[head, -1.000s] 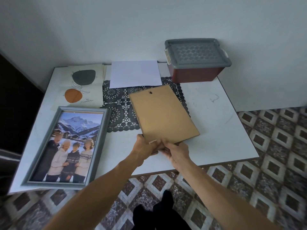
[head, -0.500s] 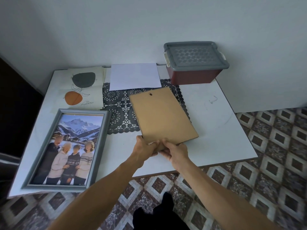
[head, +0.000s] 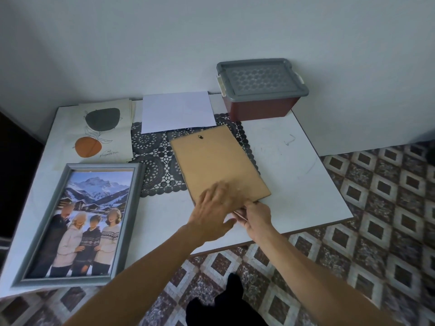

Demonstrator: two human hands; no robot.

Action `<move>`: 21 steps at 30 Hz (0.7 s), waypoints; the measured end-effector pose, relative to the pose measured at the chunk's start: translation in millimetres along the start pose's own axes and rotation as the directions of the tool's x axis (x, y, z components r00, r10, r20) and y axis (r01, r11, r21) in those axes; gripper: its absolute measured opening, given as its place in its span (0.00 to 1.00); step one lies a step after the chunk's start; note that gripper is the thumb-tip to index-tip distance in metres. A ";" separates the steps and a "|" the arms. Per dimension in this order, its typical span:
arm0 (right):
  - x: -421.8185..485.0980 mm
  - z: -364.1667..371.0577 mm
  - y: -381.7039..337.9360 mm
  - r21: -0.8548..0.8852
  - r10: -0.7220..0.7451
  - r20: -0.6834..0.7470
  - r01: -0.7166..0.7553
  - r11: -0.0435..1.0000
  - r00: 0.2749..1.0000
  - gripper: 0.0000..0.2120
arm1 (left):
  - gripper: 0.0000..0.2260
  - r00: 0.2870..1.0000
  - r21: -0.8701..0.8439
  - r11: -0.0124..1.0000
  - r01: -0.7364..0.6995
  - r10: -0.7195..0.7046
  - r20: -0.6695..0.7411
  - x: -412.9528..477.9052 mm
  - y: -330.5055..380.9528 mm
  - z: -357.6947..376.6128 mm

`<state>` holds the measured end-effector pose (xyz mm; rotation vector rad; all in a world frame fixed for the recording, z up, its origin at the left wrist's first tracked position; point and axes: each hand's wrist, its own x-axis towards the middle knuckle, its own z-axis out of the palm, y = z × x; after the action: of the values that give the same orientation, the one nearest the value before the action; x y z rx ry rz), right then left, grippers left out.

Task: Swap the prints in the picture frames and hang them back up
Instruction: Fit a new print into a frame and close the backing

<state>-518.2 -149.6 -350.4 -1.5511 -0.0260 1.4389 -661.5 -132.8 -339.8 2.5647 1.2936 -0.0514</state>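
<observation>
– Now, where is the brown backing board (head: 219, 165) recorded?
– It is logged lying flat on the white surface (head: 294, 180), with its far half laid over the black lace mat (head: 153, 161). A small hanging hole is noted near its far edge.
– How are the hands entered?
– The left hand (head: 213, 211) is laid palm down on the board's near end, fingers straight and slightly spread; its outline is blurred. The right hand (head: 255, 216) is curled at the near right corner, where the board's edge is pinched between thumb and fingers. What lies under the board cannot be told.
– And the other items?
– A grey frame (head: 77, 224) with a family-in-snow photo is noted face up at the left of the surface. Beyond it an abstract print (head: 101, 130) with a dark shape and an orange shape is laid flat. A blank white sheet (head: 176, 111) is placed beside that, overlapping the mat's far edge. A red box (head: 261, 90) with a grey lid is set at the far right corner, by the wall.
</observation>
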 end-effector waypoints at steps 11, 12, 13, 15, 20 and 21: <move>-2.6 0.8 1.0 -0.029 -0.032 -0.017 0.031 0.999 0.999 0.13 | 0.38 1.000 0.228 0.973 0.031 -0.031 -0.003 7.4 14.9 9.5; -2.8 -0.7 -0.4 -0.012 -0.010 -0.006 0.010 1.000 1.000 0.13 | 0.38 0.999 0.236 0.971 0.046 -0.045 -0.007 9.1 17.6 7.1; -3.0 -2.9 -2.1 0.007 0.010 0.010 -0.010 1.000 1.000 0.14 | 0.38 0.998 0.246 0.968 0.056 -0.056 -0.004 10.4 19.8 5.4; -2.6 -7.1 -4.8 0.008 0.022 0.032 -0.022 1.000 0.999 0.16 | 0.39 0.997 0.268 0.961 0.063 -0.070 0.015 12.5 22.4 4.3; -1.0 -7.0 -4.1 -0.016 -0.029 -0.021 0.029 0.999 0.999 0.15 | 0.37 0.996 0.274 0.959 0.069 -0.084 0.043 14.6 26.8 4.9; -0.5 -6.2 -4.3 -0.023 -0.037 -0.028 0.037 0.999 0.999 0.15 | 0.37 0.995 0.269 0.960 0.073 -0.088 0.044 14.9 27.3 4.6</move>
<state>-511.1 -151.5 -348.4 -1.5813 -0.0535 1.3916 -630.4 -137.7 -340.4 2.7062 1.4579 -0.3328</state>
